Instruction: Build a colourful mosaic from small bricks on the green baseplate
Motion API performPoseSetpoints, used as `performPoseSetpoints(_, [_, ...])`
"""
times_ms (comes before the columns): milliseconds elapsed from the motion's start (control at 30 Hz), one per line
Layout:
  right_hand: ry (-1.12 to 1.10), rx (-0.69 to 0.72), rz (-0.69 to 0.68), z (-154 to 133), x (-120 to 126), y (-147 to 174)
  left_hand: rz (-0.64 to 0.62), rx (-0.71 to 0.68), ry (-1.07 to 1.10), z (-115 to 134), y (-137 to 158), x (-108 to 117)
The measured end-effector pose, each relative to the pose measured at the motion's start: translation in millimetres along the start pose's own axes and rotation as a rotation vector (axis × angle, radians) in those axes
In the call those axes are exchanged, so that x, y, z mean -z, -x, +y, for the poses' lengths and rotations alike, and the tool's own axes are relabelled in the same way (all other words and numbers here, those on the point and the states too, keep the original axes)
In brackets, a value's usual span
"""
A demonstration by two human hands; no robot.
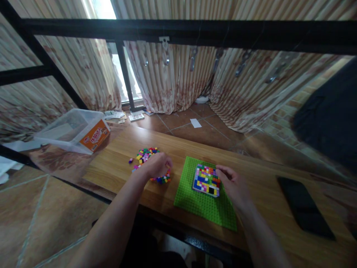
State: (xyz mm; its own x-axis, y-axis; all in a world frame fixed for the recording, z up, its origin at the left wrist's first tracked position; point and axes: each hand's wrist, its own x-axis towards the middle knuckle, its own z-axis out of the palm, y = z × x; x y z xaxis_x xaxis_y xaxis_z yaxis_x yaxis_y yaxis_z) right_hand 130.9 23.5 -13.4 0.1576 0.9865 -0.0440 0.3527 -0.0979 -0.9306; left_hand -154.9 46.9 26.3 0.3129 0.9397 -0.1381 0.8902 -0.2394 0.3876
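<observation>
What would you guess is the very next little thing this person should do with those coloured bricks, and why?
Probably lift one brick from the loose pile with the left hand and carry it to the dark gap in the multicoloured block patch. That hand already rests on the pile, while the right hand steadies the patch on the green baseplate.

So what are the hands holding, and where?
The right hand touches the right edge of the brick block on the green plate. The left hand is curled over the loose bricks; whether it holds one cannot be told.
</observation>
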Motion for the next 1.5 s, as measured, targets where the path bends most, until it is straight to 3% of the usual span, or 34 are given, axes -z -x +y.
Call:
performPoseSetpoints(200, [0.04, -0.017, 0.005, 0, -2, 0, -0.09, 0.01, -0.154, 5, 1, 1])
performPoseSetpoints(667, [0.094, 0.017, -0.006, -5, -1, 2, -0.045, 0.047, -0.181, 21, -3, -5])
performPoseSetpoints(800, [0.08, 0.031, 0.003, -5, -1, 2, 0.034, -0.057, 0.053, 24, -6, -8])
performPoseSetpoints(933, [0.065, 0.036, 0.018, -6, -3, 2, 0.023, -0.198, 0.387, 30, -8, -13])
performPoseSetpoints(1067, [0.08, 0.048, 0.025, -6, -3, 1, 0.025, -0.245, 0.525, 39, -7, -18])
performPoseSetpoints(1267, [0.07, 0.056, 0.035, -5, -5, 1, 0.073, -0.323, 0.537, 60, -5, -22])
performPoseSetpoints(1500, [0.092, 0.078, 0.012, -5, -6, 1, 0.136, -0.443, 0.268, 76, 1, -33])
